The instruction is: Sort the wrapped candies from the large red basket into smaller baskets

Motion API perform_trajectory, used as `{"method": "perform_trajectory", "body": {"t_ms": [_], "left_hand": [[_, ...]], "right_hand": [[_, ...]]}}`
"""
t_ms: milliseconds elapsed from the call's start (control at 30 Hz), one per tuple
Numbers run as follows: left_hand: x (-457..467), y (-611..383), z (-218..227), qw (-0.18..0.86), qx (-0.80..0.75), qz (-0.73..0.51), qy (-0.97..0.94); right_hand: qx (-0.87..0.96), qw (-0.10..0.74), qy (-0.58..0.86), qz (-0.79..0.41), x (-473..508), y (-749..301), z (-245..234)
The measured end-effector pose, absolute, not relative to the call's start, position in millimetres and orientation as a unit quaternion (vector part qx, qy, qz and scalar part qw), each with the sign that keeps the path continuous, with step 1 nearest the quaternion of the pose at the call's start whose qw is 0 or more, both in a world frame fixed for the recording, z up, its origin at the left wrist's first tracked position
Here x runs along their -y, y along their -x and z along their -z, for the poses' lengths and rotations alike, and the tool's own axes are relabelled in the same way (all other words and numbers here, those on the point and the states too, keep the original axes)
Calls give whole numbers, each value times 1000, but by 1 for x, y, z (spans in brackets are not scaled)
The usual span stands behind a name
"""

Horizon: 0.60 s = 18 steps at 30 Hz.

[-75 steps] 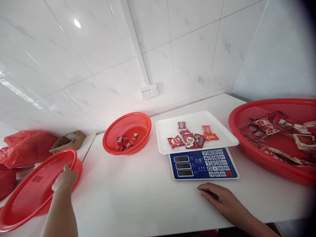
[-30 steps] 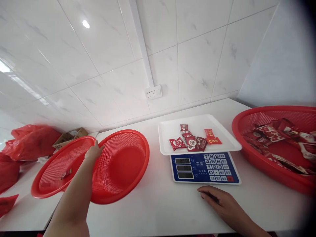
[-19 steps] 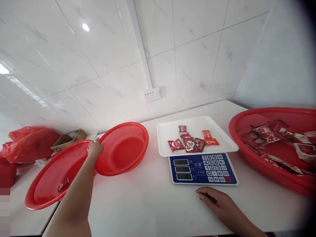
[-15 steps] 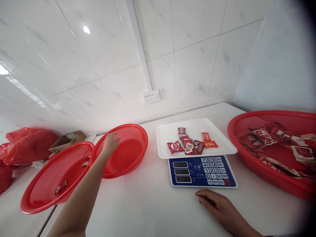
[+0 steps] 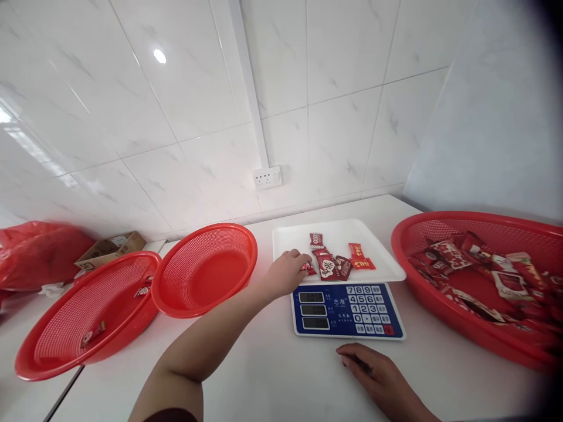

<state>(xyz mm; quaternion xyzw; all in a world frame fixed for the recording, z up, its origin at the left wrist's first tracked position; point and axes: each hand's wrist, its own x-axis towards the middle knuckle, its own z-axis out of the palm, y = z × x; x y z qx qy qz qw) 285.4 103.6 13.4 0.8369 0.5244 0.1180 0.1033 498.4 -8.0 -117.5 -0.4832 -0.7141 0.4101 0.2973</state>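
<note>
My left hand (image 5: 288,273) reaches onto the white tray (image 5: 292,234) of a weighing scale. Its bent fingers close around the leftmost candy packet (image 5: 309,268), red with white print, which they partly hide. Beside it on the tray lie a dark red candy packet (image 5: 326,266) and several others, including an orange-red candy packet (image 5: 364,264) to the right. My right hand (image 5: 372,370) rests on the table in front of the scale's blue keypad panel (image 5: 347,310). Its fingers are loosely curled, thumb near forefinger, and nothing shows in them.
To the right stands a large red basket (image 5: 444,310) of mixed wrapped sweets. Left of the scale is a bare-bottomed red basket (image 5: 211,281), touching another red basket (image 5: 48,363) with a few packets. Behind are a cardboard box (image 5: 109,249) and a red plastic bag (image 5: 44,252).
My left hand has moved right, from above the middle red basket to the leftmost packet on the scale tray. My right hand stays by the scale. The view has shifted slightly.
</note>
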Motion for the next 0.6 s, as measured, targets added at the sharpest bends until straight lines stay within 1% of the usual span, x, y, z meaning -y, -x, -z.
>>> {"method": "perform_trajectory", "body": {"t_ms": [133, 267, 367, 467, 600], "left_hand": [[-99, -259, -26, 57, -575, -165, -799], [-93, -210, -50, -25, -667, -221, -711], [-91, -187, -57, -61, -703, -233, -669], [-92, -200, -47, -41, -679, -221, -698], [-101, -261, -22, 35, -596, -194, -779]], "right_hand": [[690, 320, 488, -430, 9, -497, 121], [681, 330, 484, -439, 9, -497, 121], [684, 336, 477, -439, 9, -497, 119], [684, 337, 476, -438, 9, -496, 119], [682, 341, 479, -436, 10, -496, 119]]}}
